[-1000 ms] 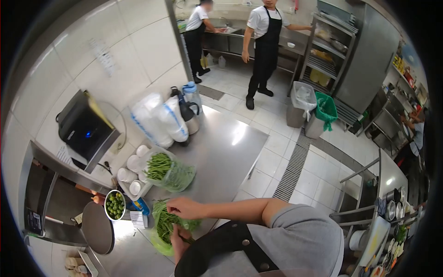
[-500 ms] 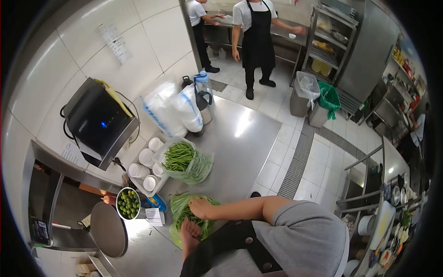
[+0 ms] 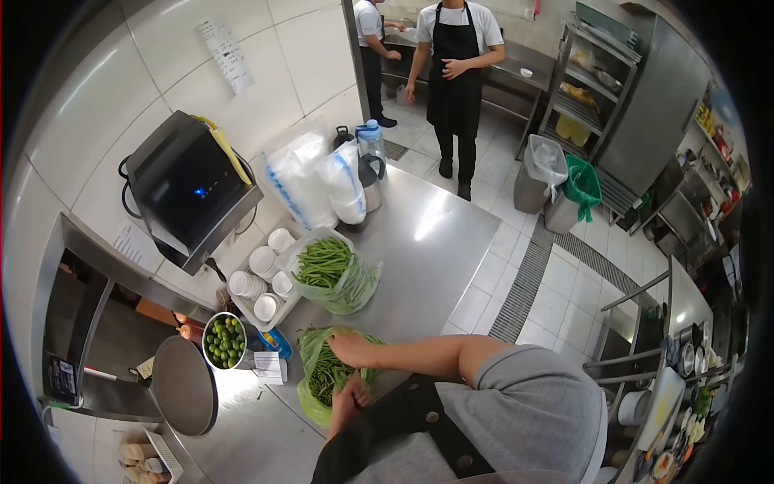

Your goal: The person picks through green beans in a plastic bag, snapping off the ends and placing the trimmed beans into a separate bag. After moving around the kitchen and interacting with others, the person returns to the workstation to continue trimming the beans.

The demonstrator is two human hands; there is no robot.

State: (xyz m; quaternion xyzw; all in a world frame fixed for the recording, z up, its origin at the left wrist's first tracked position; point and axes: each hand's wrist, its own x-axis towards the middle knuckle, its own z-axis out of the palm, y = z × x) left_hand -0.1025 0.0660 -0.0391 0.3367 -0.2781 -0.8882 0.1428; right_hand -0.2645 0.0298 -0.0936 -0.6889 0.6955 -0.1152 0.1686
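Your right hand clutches the rim of the crumpled green plastic bag of long beans, keeping it open (it's floppy) for your left hand, which rests among the beans. I cannot tell whether that hand is gripping anything.

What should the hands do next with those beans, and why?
Probably close the left hand on a few beans and lift them out. It is already down among them in the open green bag, the right hand is at the bag's rim, and there is bare table just beside it.
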